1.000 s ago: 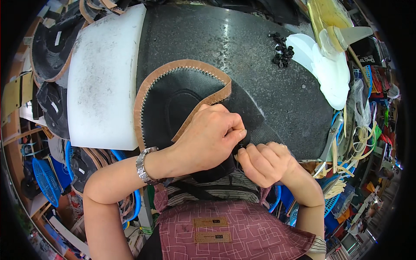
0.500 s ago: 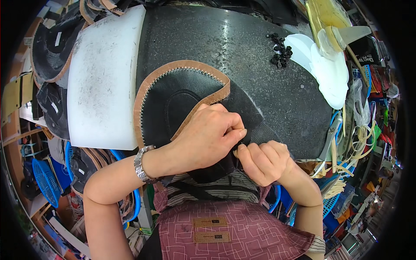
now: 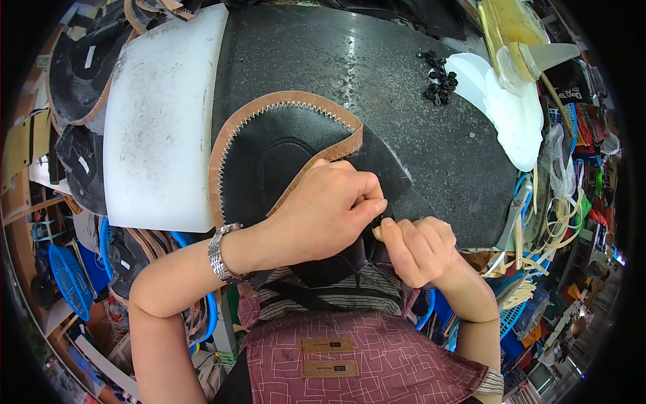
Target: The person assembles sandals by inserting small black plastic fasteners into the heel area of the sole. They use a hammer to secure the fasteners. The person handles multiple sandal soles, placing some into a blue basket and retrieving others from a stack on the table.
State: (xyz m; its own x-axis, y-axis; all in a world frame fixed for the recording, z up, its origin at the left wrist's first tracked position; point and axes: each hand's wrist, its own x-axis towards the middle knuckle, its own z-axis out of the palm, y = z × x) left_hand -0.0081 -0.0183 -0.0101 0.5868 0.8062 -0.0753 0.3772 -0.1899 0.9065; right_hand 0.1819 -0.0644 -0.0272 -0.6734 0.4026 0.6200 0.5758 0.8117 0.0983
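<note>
A black leather shoe upper [image 3: 303, 124] with a tan edging strip, zigzag-stitched in white, lies folded over the near edge of the dark work surface. My left hand [image 3: 330, 202] rests on it, fist closed, with thumb and forefinger pinching the black material at its near right part. Close beside, my right hand [image 3: 417, 249] is curled with its fingertips pressed together, just right of the left thumb. What those right fingertips hold is hidden. A dark mesh-like part of the upper [image 3: 412, 202] spreads out beyond the right knuckles.
A thick white board [image 3: 161, 128] lies on the left. Small black pieces [image 3: 441, 81] sit in a pile at the back right, near white rounded sheets [image 3: 515, 118] and a brush-like tool with a pale blade [image 3: 548, 55]. Scissors [image 3: 515, 212] hang by the right edge. More uppers [image 3: 84, 74] stack far left.
My right hand has shifted slightly right, away from the left, and its thumb tip shows more. The left hand and the upper have hardly moved.
</note>
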